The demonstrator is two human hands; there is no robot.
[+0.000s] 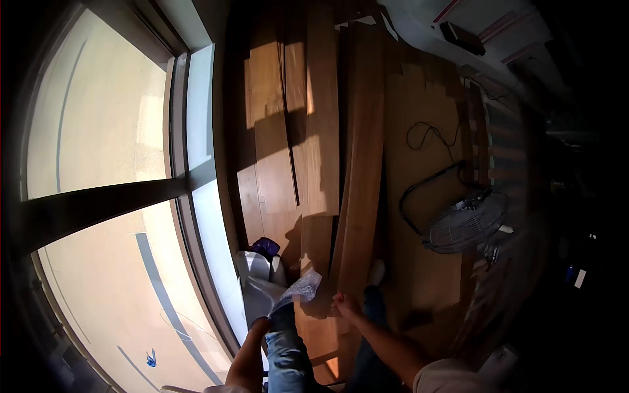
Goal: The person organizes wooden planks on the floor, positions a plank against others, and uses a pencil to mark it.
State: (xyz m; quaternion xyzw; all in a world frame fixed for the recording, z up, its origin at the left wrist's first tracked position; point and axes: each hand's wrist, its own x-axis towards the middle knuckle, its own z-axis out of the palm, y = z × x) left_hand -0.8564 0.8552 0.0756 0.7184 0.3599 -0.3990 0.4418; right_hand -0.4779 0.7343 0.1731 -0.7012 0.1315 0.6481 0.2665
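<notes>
Low in the view, my left hand is closed at the lower edge of a crumpled, see-through plastic sheet that looks like bubble wrap. The sheet spreads over my left leg toward the middle. My right hand is closed beside the sheet's right end, apart from it, above the long wooden planks. Its fingers are curled, and whatever they may hold is too small to make out. A white bag or sheet and a dark purple bundle lie just beyond my left hand, against the window side.
Several loose wooden boards lie lengthwise ahead. On the right stands a black floor fan with a dark cable on the floor. A large window with a pale sill runs along the left.
</notes>
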